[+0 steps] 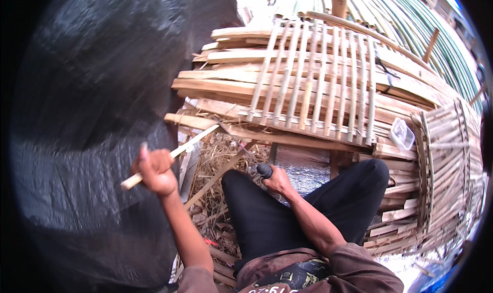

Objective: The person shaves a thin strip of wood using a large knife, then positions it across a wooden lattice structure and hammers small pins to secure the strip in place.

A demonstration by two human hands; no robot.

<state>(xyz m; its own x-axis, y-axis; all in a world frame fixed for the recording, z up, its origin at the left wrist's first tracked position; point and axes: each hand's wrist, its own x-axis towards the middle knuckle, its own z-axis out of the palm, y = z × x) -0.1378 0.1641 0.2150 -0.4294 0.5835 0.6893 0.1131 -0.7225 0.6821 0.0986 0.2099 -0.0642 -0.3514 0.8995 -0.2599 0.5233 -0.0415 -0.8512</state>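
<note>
My left hand (154, 172) is closed around a pale bamboo stick (195, 139), thumb raised. The stick slants up to the right, and its lower end pokes out below my fist. In my right hand (279, 181), near my knee, is the dark wrapped handle (264, 170) of a knife. Its thin blade (240, 144) runs up and left toward the far end of the stick. Whether blade and stick touch I cannot tell.
Ahead, several bamboo sticks (306, 88) lie across stacked split bamboo slats (226, 82). A clear plastic container (401, 134) sits at their right. Bundled strips (447, 164) stand farther right. Black sheeting (102, 113) covers the left side. Shavings (215, 154) litter the ground. Green poles (411, 26) lie beyond.
</note>
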